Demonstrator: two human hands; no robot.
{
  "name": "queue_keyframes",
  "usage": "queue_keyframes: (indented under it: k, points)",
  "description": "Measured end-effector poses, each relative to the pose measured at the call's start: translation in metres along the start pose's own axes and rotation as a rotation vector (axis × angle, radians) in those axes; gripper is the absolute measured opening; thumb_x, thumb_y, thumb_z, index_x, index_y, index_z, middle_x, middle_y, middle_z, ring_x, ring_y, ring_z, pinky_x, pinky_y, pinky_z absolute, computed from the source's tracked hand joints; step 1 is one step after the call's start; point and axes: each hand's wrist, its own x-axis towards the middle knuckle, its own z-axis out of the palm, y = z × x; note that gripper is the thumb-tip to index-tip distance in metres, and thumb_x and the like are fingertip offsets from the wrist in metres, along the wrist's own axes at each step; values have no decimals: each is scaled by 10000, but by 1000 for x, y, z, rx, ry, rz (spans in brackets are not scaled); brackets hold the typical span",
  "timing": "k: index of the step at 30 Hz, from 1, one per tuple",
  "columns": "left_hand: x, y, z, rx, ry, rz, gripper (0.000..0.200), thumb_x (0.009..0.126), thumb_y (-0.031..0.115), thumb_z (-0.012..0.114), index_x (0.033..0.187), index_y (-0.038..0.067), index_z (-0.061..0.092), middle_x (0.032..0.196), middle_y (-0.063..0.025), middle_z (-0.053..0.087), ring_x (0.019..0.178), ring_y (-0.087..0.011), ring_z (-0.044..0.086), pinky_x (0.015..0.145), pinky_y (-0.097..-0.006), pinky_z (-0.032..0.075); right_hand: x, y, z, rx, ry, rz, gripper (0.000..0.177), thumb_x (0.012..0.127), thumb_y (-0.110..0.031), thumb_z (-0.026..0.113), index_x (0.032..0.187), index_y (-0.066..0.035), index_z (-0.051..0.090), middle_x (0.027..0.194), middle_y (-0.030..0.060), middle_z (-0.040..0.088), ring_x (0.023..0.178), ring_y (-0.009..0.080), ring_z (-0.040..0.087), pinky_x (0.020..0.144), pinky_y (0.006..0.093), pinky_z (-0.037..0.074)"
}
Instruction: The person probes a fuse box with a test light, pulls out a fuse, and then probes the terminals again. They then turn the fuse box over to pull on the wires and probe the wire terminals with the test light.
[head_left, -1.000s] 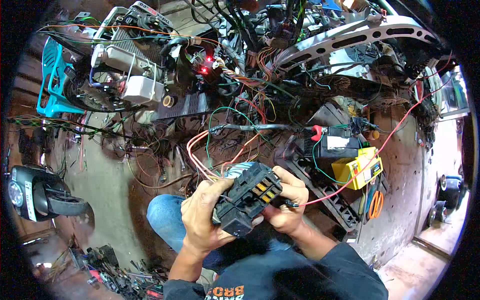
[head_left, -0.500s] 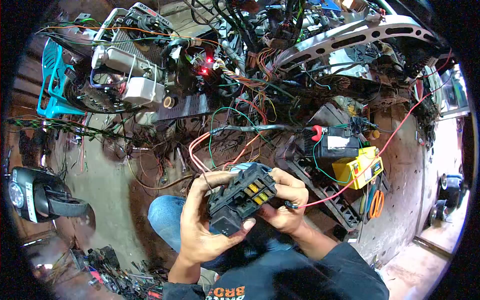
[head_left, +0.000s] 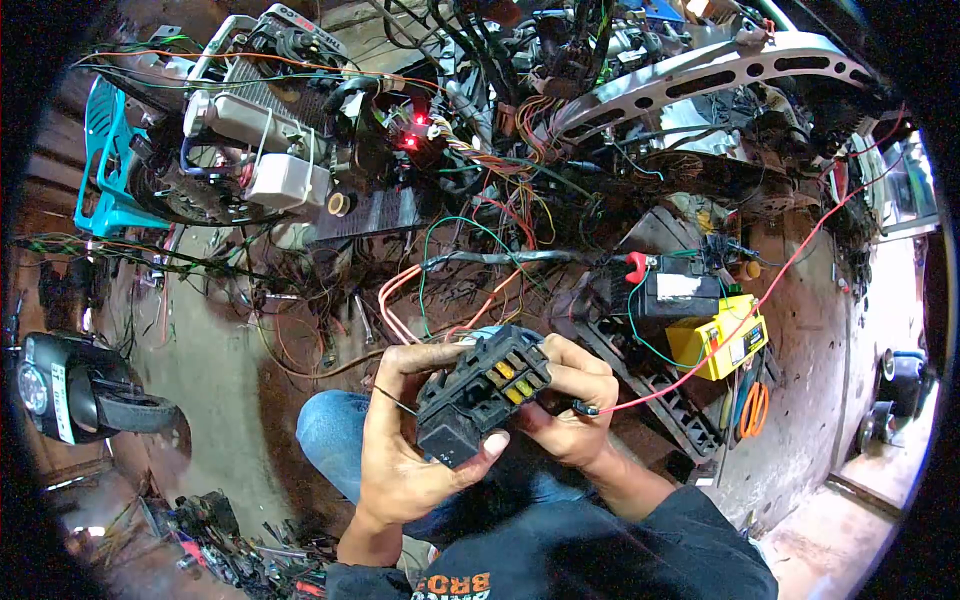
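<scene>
A black fuse box (head_left: 470, 405) with yellow fuses is held between both hands in the head view, above my lap. My left hand (head_left: 400, 455) wraps its left side, thumb pressed on the lower front corner. At the right side, my right hand (head_left: 575, 405) grips the box with bent fingers. A red wire (head_left: 660, 395) runs down from the upper right to a dark end piece (head_left: 586, 408) lying against the fingers of my right hand. Beside the left fingers, a short thin black wire (head_left: 395, 401) sticks out. The underside of the box is hidden.
A black battery (head_left: 680, 285) and a yellow battery (head_left: 720, 340) stand to the right, near orange-handled pliers (head_left: 753, 410). Ahead, a partly stripped motorcycle carries a loose wiring harness (head_left: 490, 165) and lit red lights (head_left: 412, 143). Tools (head_left: 240, 545) lie in a heap at lower left.
The thin black wire by the left hand has shifted down and left. The fuse box has turned slightly in my grip; both hands stay nearly in place.
</scene>
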Motion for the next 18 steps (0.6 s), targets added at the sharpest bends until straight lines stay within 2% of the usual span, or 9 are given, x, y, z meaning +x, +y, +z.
queue_keyframes:
  k: [6, 8, 9, 10, 11, 12, 14, 16, 18]
  points:
    - [-2, -1, -5, -197, 44, -144, 732, 695, 119, 910, 1294, -9, 509, 1254, -146, 600, 1235, -232, 574, 1101, -377, 431, 2, -4, 0, 2, 0, 1, 237, 754, -40, 831, 968, 19, 745, 747, 88, 623, 623, 182, 547, 566, 312, 420]
    - [-3, 2, -9, -377, 85, -226, 704, 703, 129, 887, 1280, -12, 509, 1183, -143, 625, 1023, -190, 561, 908, -343, 431, 1, -5, 2, -19, 26, 5, 253, 758, -40, 827, 998, 7, 758, 762, 90, 637, 641, 184, 556, 583, 313, 431]
    - [-3, 7, -12, -492, 116, -266, 679, 713, 134, 864, 1270, -16, 506, 1118, -141, 649, 802, -146, 553, 704, -305, 440, 3, -7, 0, -81, 34, 7, 291, 756, -42, 822, 1038, -11, 760, 781, 78, 651, 691, 189, 576, 636, 306, 463]
    - [-5, 9, -14, -606, 150, -307, 654, 723, 138, 840, 1260, -21, 503, 1052, -139, 672, 581, -101, 546, 501, -268, 450, 7, -10, 6, -80, 66, -14, 419, 739, -53, 833, 1148, -33, 741, 873, 84, 649, 760, 201, 593, 690, 308, 489]
    - [-6, -3, -17, -645, 183, -277, 621, 774, 179, 778, 1280, -43, 495, 943, -128, 684, 427, -47, 342, 383, -239, 242, 10, -19, 9, -103, 65, 68, 486, 733, -66, 846, 1203, -47, 723, 930, 89, 632, 808, 209, 596, 713, 314, 498]
    - [-12, -8, -24, -696, 163, -283, 588, 863, 250, 722, 1318, -58, 510, 972, -122, 689, 429, -49, 336, 403, -223, 265, 13, -26, 12, -124, 63, 150, 553, 727, -79, 858, 1258, -61, 706, 986, 94, 616, 856, 217, 599, 735, 319, 506]
    - [-15, -17, -28, -1073, 149, -266, 571, 941, 325, 665, 1357, -42, 531, 1078, -106, 705, 417, -38, 286, 406, -214, 248, 18, -25, 14, -291, -59, 49, 690, 714, -113, 883, 1366, -105, 656, 1137, 109, 550, 982, 235, 567, 801, 340, 504]
    - [-14, -24, -34, -1163, -8, -215, 516, 1009, 409, 601, 1382, 54, 569, 1243, -68, 697, 419, -9, 255, 413, -200, 225, 26, -30, 22, -344, -75, 39, 690, 722, -138, 886, 1372, -136, 656, 1202, 110, 530, 998, 239, 559, 810, 339, 496]
    - [-18, -32, -32, -1372, -9, -184, 510, 1036, 443, 560, 1388, 74, 575, 1278, -87, 684, 423, -1, 254, 414, -194, 213, 32, -27, 23, -308, -126, 46, 601, 742, -196, 884, 1305, -111, 689, 1224, 105, 556, 1052, 247, 582, 883, 354, 493]
